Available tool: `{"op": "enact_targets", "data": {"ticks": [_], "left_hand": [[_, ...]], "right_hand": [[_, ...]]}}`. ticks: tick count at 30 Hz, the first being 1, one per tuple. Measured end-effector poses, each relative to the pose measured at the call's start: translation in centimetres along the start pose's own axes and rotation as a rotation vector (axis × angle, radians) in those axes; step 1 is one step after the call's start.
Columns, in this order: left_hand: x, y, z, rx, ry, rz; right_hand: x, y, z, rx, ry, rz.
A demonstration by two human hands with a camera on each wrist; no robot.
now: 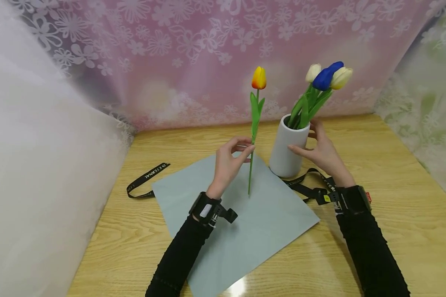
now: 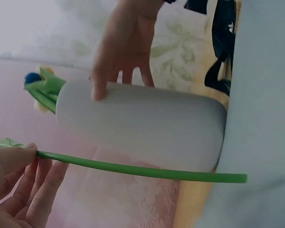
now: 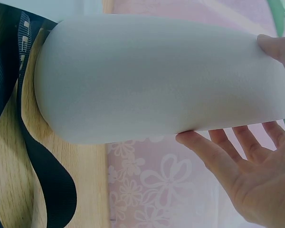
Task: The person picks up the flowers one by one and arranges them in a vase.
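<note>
My left hand [image 1: 228,165] pinches the thin green stem of a yellow-orange artificial tulip [image 1: 259,78] between thumb and fingers, holding it upright with its lower end over grey-blue paper. In the left wrist view the bare stem [image 2: 142,170] passes in front of the white vase [image 2: 142,114]. My right hand [image 1: 325,150] holds that vase [image 1: 287,148] near its rim, thumb on the near side and fingers round the other. White and blue tulips [image 1: 325,78] lean to the right out of the vase; their lower stems are hidden inside it.
The grey-blue sheet of paper [image 1: 252,231] lies across the wooden table [image 1: 111,243]. A black lettered ribbon [image 1: 145,177] sticks out at its left. More black ribbon [image 1: 301,187] lies by the vase's base and the right wrist. A pink floral curtain [image 1: 193,74] hangs behind.
</note>
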State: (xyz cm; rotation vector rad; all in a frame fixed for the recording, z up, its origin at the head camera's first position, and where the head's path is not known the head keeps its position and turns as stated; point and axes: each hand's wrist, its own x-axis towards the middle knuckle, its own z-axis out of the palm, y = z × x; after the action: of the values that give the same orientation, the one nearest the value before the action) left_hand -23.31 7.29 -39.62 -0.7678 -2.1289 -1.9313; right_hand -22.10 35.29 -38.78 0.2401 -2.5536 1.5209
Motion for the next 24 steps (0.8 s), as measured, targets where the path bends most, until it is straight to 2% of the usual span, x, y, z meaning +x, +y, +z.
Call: {"op": "enact_targets", "data": {"ticks": [9, 16, 20, 24], "left_hand": [[1.8, 2.7, 1.9, 0.004, -0.012, 0.092], [4.8, 5.3, 2.3, -0.003, 0.017, 0.264], [6.6, 7.5, 2.3, 0.028, 0.05, 0.331], [8.1, 10.1, 2.5, 0.034, 0.103, 0.369]], "right_hand": [[0.2, 0.2, 0.1, 0.005, 0.004, -0.003], [0.3, 0.4, 0.0, 0.01, 0.004, -0.009], [0.3, 0.4, 0.0, 0.018, 0.005, -0.013], [0.2, 0.2, 0.1, 0.019, 0.003, -0.019]]}}
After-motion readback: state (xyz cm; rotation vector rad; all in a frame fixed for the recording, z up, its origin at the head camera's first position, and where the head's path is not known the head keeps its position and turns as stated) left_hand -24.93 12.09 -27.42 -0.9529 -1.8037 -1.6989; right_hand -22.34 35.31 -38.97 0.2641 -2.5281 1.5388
